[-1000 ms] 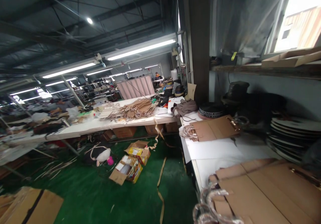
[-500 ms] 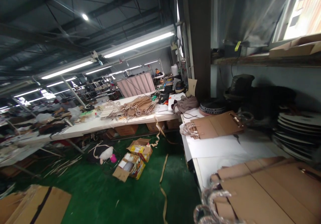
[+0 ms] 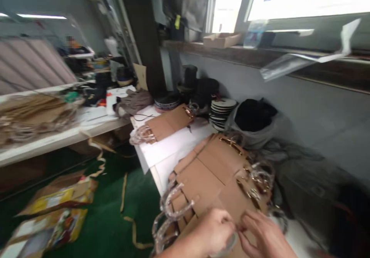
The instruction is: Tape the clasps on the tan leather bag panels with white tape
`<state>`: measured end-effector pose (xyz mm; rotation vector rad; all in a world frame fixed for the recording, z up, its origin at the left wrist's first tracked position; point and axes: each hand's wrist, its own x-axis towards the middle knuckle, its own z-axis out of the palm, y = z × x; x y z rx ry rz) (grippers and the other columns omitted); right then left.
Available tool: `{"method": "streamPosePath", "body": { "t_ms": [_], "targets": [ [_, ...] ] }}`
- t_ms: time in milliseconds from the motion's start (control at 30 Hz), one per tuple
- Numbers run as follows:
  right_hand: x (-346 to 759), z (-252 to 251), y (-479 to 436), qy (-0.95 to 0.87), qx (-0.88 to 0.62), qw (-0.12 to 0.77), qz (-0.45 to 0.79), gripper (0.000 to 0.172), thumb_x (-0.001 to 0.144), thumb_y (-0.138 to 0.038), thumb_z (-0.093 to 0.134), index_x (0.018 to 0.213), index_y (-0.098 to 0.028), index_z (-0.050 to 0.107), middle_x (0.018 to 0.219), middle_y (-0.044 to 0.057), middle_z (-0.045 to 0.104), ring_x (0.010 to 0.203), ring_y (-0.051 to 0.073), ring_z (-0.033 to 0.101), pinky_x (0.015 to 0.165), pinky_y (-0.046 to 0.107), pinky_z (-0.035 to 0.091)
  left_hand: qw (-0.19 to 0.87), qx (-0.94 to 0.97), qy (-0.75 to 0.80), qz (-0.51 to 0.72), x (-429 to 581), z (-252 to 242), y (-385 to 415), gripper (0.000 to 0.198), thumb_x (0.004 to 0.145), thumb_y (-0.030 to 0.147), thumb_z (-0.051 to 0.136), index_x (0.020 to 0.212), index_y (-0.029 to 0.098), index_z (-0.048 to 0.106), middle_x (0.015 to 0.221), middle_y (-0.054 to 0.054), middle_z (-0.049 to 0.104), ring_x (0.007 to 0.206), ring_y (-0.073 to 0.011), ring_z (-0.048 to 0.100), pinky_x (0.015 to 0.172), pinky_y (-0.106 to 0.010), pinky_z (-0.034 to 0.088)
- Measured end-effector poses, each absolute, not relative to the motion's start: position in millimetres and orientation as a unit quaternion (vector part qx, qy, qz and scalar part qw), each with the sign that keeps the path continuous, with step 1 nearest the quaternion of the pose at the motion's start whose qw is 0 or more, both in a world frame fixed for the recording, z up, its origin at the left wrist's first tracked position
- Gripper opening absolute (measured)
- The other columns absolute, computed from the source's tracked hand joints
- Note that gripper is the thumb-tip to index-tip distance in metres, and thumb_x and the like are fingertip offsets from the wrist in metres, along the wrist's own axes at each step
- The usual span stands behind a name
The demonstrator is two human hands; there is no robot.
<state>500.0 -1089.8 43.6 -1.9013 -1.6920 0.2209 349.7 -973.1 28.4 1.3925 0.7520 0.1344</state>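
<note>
Tan bag panels (image 3: pixel 211 181) lie stacked on a white table (image 3: pixel 157 182), their clear-wrapped handles (image 3: pixel 173 200) at the near left side and gold clasps (image 3: pixel 231 144) at the far end. Left hand (image 3: pixel 206 231) and right hand (image 3: pixel 261 235) sit narrow, fingertips close together at the top panel's near edge; whether they pinch it, I cannot tell. Lifting one layer by its edge, with the stack kept square, would suit such loose sheets. Beyond, a plastic sack (image 3: pixel 254 132) holds black material (image 3: pixel 254 115), beside a stack of round discs (image 3: pixel 221 113); another tan panel (image 3: pixel 169 123) lies on white paper (image 3: pixel 173 150).
</note>
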Motion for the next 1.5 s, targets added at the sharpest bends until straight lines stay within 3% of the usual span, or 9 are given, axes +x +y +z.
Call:
{"method": "streamPosePath", "body": {
  "t_ms": [67,167,333,500,600,733,867,1200,1500],
  "targets": [
    [517,54,-1080,-0.609,-0.719,0.308,0.133,0.010,0.081,-0.032,0.062,0.070,-0.030,0.063,0.070,0.001,0.065,0.066,0.020,0.066,0.061,0.032,0.051,0.731,0.585,0.350,0.038,360,27,-959,0.023,0.081,0.042,0.060,0.078,0.020,0.062,0.045,0.006,0.044,0.040,-0.0109,0.037,0.040,-0.024,0.022],
    [549,80,-1057,-0.512,-0.737,0.397,0.190,0.024,0.091,-0.040,0.056,0.074,-0.025,0.062,0.072,0.002,0.063,0.066,0.019,0.060,0.060,0.029,0.046,0.777,0.530,0.336,0.046,367,30,-938,0.027,0.081,0.045,0.060,0.085,0.018,0.060,0.042,0.007,0.044,0.036,-0.0080,0.031,0.038,-0.022,0.017],
    [614,86,-976,-0.395,-0.736,0.488,0.253,0.032,0.086,-0.052,0.064,0.083,-0.021,0.067,0.068,0.001,0.063,0.059,0.017,0.055,0.053,0.026,0.040,0.833,0.456,0.310,0.051,376,23,-904,0.040,0.078,0.050,0.067,0.094,0.015,0.062,0.047,0.005,0.052,0.035,-0.0052,0.028,0.036,-0.021,0.012],
    [663,53,-899,-0.348,-0.762,0.489,0.244,0.027,0.080,-0.045,0.067,0.079,-0.018,0.068,0.069,0.003,0.067,0.062,0.018,0.063,0.051,0.024,0.045,0.848,0.414,0.327,0.057,381,-3,-885,0.047,0.078,0.050,0.070,0.103,0.011,0.064,0.051,0.004,0.054,0.040,-0.0054,0.035,0.036,-0.019,0.010],
    [682,44,-878,-0.323,-0.778,0.477,0.250,0.023,0.082,-0.040,0.064,0.087,-0.017,0.068,0.068,0.005,0.069,0.061,0.020,0.067,0.048,0.023,0.049,0.846,0.413,0.334,0.048,382,-11,-882,0.047,0.079,0.050,0.069,0.104,0.011,0.064,0.054,0.003,0.055,0.042,-0.0051,0.036,0.036,-0.018,0.012],
    [691,42,-868,-0.334,-0.804,0.432,0.234,0.021,0.085,-0.037,0.063,0.089,-0.018,0.070,0.057,0.001,0.063,0.051,0.017,0.063,0.040,0.020,0.045,0.846,0.410,0.339,0.039,384,-12,-879,0.046,0.078,0.049,0.070,0.103,0.011,0.065,0.057,0.003,0.056,0.043,-0.0046,0.036,0.037,-0.018,0.011],
    [690,36,-863,-0.326,-0.808,0.441,0.213,0.023,0.084,-0.039,0.062,0.087,-0.018,0.070,0.054,-0.001,0.059,0.046,0.014,0.058,0.037,0.018,0.041,0.849,0.404,0.340,0.028,386,-12,-877,0.049,0.079,0.051,0.069,0.107,0.010,0.065,0.053,0.004,0.053,0.043,-0.0049,0.034,0.037,-0.018,0.011],
    [688,35,-864,-0.304,-0.772,0.502,0.244,0.031,0.075,-0.049,0.067,0.083,-0.019,0.068,0.062,-0.001,0.060,0.051,0.013,0.056,0.041,0.019,0.040,0.848,0.406,0.338,0.028,386,-15,-877,0.049,0.081,0.050,0.067,0.109,0.010,0.065,0.052,0.004,0.051,0.041,-0.0046,0.029,0.038,-0.020,0.010],
    [684,29,-858,-0.366,-0.808,0.441,0.141,0.031,0.082,-0.047,0.060,0.085,-0.019,0.071,0.062,-0.001,0.062,0.049,0.015,0.058,0.045,0.023,0.037,0.848,0.407,0.337,0.030,386,-16,-877,0.050,0.080,0.050,0.067,0.110,0.010,0.065,0.052,0.005,0.051,0.041,-0.0051,0.029,0.039,-0.021,0.009]
  ]
}}
